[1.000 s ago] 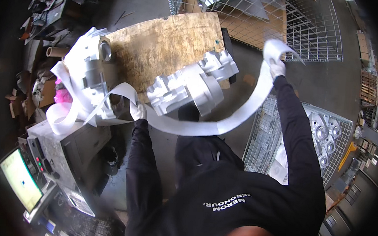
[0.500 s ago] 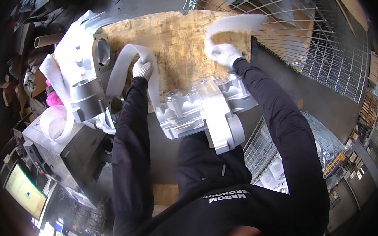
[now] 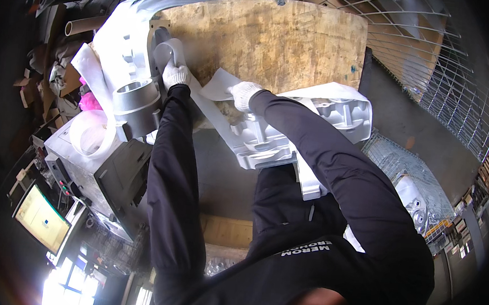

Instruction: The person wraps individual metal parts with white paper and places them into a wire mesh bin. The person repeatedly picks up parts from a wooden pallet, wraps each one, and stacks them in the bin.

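A silver metal casting (image 3: 265,140) lies along the near edge of the wooden tabletop, partly behind my right forearm. White, thin foam-like wrapping strip (image 3: 213,113) runs from its left end up to my left hand (image 3: 176,75), closed on it with a loop standing above the fingers. My right hand (image 3: 244,96), also in a white knit glove, pinches another length of the strip, whose free end sticks out to the left. From there the material passes along the casting's far side to its right end. Left of my left hand stands a grey cylindrical casting (image 3: 137,108).
More white wrapping and a flanged metal part (image 3: 159,36) occupy the table's left end. A coil of white strip (image 3: 94,133) hangs over a grey cabinet (image 3: 80,152). Wire mesh cages (image 3: 454,71) stand beyond the right edge. A monitor (image 3: 42,218) is at lower left.
My right hand has swept left and nearer from the far right of the table, laying the strip along the casting's far side. My left hand still grips its length, with a smaller loop.
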Demonstrator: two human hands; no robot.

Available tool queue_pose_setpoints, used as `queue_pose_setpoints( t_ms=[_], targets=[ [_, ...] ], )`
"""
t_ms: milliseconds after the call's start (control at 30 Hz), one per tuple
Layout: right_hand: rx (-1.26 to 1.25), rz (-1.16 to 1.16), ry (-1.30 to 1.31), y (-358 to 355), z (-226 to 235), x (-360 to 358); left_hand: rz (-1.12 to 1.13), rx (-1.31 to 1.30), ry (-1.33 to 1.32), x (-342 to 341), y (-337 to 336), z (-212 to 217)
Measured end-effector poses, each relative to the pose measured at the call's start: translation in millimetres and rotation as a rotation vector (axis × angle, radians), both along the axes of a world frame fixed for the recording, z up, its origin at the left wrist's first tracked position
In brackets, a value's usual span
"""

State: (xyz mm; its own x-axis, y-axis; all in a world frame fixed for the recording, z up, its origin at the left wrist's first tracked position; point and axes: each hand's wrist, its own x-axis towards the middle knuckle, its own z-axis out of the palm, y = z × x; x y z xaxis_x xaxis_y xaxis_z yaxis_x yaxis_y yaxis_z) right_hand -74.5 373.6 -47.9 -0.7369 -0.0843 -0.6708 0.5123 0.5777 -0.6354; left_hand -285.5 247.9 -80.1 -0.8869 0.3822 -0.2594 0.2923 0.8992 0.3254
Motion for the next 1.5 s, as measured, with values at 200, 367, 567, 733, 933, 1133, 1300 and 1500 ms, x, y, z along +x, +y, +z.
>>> queue_pose_setpoints(
  t_ms=[200, 367, 567, 733, 933, 1133, 1300, 1500],
  targets=[
    [0.361, 0.125, -0.040, -42.5, -26.2, -9.0, 0.045, 0.057, 0.056, 5.6, -8.5, -14.4],
    [-0.031, 0.337, -0.216, -59.4, -28.9, -20.1, 0.126, 0.019, 0.219, 4.3, -5.4, -32.3],
    [-0.113, 0.554, -0.151, -74.0, 2.0, -10.6, -0.050, -0.073, -0.002, 12.2, 5.9, -11.1],
    [0.111, 0.672, -0.008, -107.0, 17.3, 8.7, 0.061, 0.034, 0.127, 4.0, 1.6, -22.2],
    [0.538, 0.892, 0.130, -140.7, 6.9, 26.9, -0.175, 0.377, -0.078, 26.7, 61.6, -38.4],
    [0.530, 0.665, 0.129, -126.2, 35.4, 45.4, -0.529, 0.305, -0.505, 169.0, 148.1, -42.0],
    [0.286, 0.279, 0.051, -88.1, 72.6, 66.1, -0.778, 0.289, -0.782, 250.3, 141.9, -51.8],
    [-0.680, -0.701, -0.010, -19.0, 185.3, 170.3, -0.868, 0.486, -1.234, 277.2, 135.3, -35.1]
  ],
)
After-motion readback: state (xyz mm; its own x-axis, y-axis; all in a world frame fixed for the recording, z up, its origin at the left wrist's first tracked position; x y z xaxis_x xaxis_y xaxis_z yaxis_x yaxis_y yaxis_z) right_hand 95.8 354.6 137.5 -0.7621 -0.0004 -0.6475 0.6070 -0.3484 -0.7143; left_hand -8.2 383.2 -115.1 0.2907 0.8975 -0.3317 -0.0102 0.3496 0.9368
